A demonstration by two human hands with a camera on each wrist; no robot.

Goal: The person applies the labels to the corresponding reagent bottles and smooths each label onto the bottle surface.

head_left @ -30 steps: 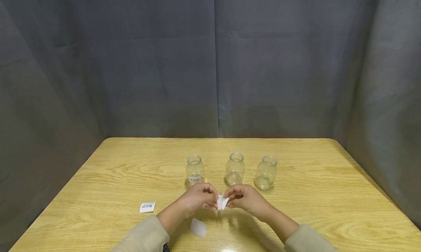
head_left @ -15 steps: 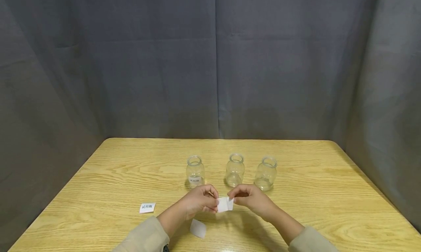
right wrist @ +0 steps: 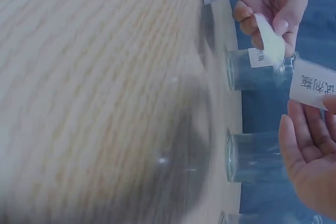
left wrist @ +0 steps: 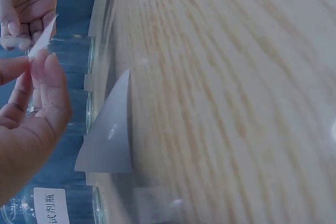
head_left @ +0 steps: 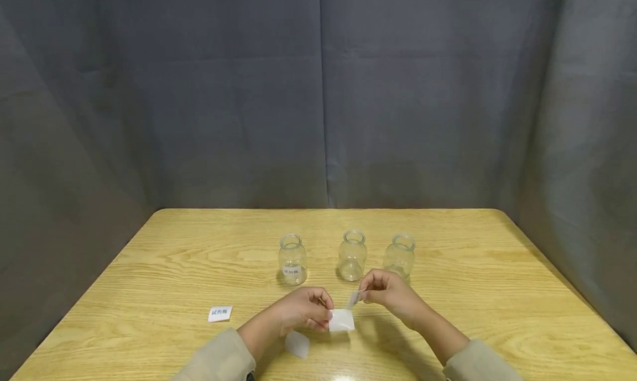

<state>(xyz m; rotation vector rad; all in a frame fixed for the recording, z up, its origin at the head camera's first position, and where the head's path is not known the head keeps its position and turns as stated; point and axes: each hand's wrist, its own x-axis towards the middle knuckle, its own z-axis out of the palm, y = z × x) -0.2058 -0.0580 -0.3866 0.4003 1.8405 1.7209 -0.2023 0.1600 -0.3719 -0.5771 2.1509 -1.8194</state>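
My left hand (head_left: 303, 310) pinches a white backing paper (head_left: 342, 320) between thumb and fingers, low over the table. Just to its right, my right hand (head_left: 393, 298) pinches a label (right wrist: 313, 84) by one edge; its printed characters show in the right wrist view. A gap shows between label and backing paper in that view. Behind the hands stand three glass jars in a row: the left jar (head_left: 292, 259) bears a printed label, while the middle jar (head_left: 352, 255) looks bare. My right hand partly covers the right jar (head_left: 400, 254).
Another printed label (head_left: 220, 313) lies on the wooden table (head_left: 164, 276) at the left. A loose white paper piece (head_left: 297, 344), curled up in the left wrist view, lies near my left forearm. A grey curtain (head_left: 249, 121) encloses the table's back and sides.
The white piece, folded between both hands earlier, has come apart into backing paper and label. My right hand has moved right and up with the label; my left stays nearly in place.
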